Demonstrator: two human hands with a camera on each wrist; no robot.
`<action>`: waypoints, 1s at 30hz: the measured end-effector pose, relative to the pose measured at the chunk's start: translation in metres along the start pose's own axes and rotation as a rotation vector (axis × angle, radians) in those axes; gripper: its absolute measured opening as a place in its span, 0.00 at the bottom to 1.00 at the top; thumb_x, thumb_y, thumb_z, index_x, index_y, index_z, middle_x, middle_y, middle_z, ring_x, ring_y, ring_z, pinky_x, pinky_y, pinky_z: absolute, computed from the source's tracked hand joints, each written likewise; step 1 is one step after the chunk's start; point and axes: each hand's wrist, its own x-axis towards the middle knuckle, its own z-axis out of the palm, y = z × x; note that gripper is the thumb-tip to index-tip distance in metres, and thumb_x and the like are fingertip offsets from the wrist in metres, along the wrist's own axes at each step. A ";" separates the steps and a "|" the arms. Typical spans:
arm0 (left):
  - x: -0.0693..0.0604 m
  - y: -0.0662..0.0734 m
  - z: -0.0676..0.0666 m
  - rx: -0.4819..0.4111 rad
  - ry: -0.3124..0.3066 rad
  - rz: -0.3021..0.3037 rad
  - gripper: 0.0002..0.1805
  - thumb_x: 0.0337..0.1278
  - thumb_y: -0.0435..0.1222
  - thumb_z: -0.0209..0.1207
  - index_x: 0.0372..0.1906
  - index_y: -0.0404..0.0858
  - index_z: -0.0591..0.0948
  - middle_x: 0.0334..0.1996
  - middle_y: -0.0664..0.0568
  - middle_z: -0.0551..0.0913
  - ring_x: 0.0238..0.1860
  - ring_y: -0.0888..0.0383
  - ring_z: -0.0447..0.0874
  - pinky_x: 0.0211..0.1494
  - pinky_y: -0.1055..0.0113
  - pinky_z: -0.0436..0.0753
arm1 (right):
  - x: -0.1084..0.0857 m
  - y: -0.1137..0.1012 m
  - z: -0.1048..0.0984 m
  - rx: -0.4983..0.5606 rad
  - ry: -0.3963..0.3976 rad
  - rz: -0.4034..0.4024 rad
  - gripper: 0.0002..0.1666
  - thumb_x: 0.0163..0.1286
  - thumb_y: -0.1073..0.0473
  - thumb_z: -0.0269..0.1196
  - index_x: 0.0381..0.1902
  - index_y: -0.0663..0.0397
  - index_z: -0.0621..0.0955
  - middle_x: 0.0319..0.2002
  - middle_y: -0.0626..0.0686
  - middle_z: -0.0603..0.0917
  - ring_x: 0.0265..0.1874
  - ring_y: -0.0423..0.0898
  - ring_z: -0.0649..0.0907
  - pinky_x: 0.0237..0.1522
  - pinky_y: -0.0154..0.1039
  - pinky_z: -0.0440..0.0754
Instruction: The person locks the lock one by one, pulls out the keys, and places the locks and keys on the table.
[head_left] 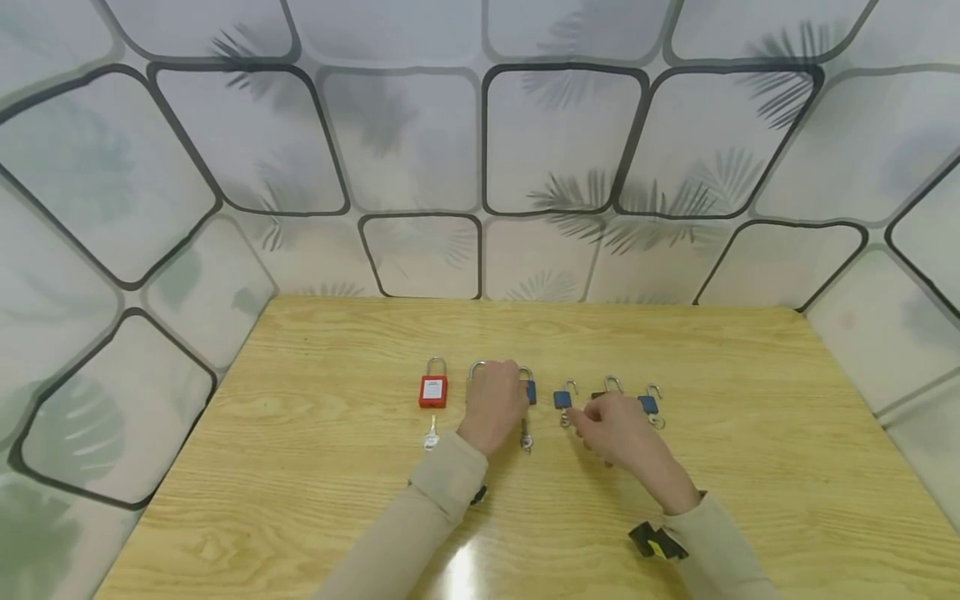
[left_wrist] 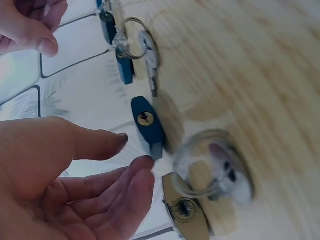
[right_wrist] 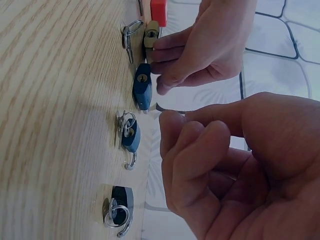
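Observation:
My left hand (head_left: 495,404) is over the row of padlocks. In the left wrist view its thumb and fingers stand apart, fingertips close to a blue padlock (left_wrist: 149,122) and a brass padlock (left_wrist: 187,212); whether they touch is unclear. Keys on rings (left_wrist: 235,175) lie before the brass padlock. My right hand (head_left: 626,433) has loosely bent fingers and nothing visible in them. It is beside a small blue padlock (head_left: 562,400) with its shackle open, and partly covers a dark padlock (right_wrist: 122,202) with a key ring. Another small open blue padlock (head_left: 648,405) lies farther right.
A red padlock (head_left: 432,392) with a white label stands at the row's left end, its key (head_left: 431,435) in front. More keys (head_left: 527,440) lie before the larger blue padlock. The wooden table (head_left: 300,467) meets a patterned fabric wall (head_left: 420,258) behind.

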 end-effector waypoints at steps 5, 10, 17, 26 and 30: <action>-0.001 0.006 -0.002 -0.029 0.019 0.112 0.17 0.69 0.39 0.62 0.22 0.39 0.82 0.14 0.54 0.78 0.14 0.63 0.68 0.16 0.72 0.66 | 0.001 0.004 -0.002 0.001 -0.008 0.021 0.24 0.78 0.51 0.58 0.22 0.56 0.84 0.18 0.52 0.84 0.10 0.43 0.77 0.15 0.35 0.73; -0.005 0.014 0.002 -0.078 -0.036 0.211 0.11 0.71 0.40 0.61 0.42 0.35 0.87 0.34 0.48 0.90 0.29 0.59 0.85 0.30 0.72 0.82 | 0.002 0.007 -0.003 0.004 -0.017 0.021 0.25 0.78 0.50 0.58 0.22 0.56 0.84 0.18 0.52 0.83 0.09 0.42 0.75 0.14 0.34 0.71; -0.011 0.023 0.013 0.004 -0.061 0.269 0.12 0.72 0.42 0.61 0.47 0.37 0.86 0.40 0.48 0.87 0.38 0.56 0.84 0.34 0.71 0.83 | 0.002 0.012 -0.004 0.020 -0.014 0.011 0.29 0.81 0.47 0.53 0.23 0.57 0.84 0.18 0.53 0.84 0.09 0.42 0.76 0.14 0.35 0.74; -0.015 0.034 0.023 0.089 -0.102 0.271 0.12 0.70 0.42 0.63 0.43 0.35 0.85 0.36 0.49 0.81 0.34 0.60 0.80 0.31 0.74 0.81 | 0.001 0.016 -0.009 0.075 -0.009 0.055 0.38 0.83 0.38 0.45 0.27 0.60 0.84 0.20 0.54 0.84 0.11 0.44 0.77 0.17 0.39 0.79; -0.013 0.036 0.023 0.102 -0.097 0.246 0.11 0.69 0.41 0.64 0.39 0.36 0.86 0.34 0.50 0.80 0.31 0.61 0.77 0.29 0.74 0.80 | 0.000 0.017 -0.011 0.096 -0.007 0.067 0.40 0.84 0.37 0.42 0.28 0.61 0.84 0.19 0.54 0.83 0.12 0.44 0.77 0.18 0.39 0.80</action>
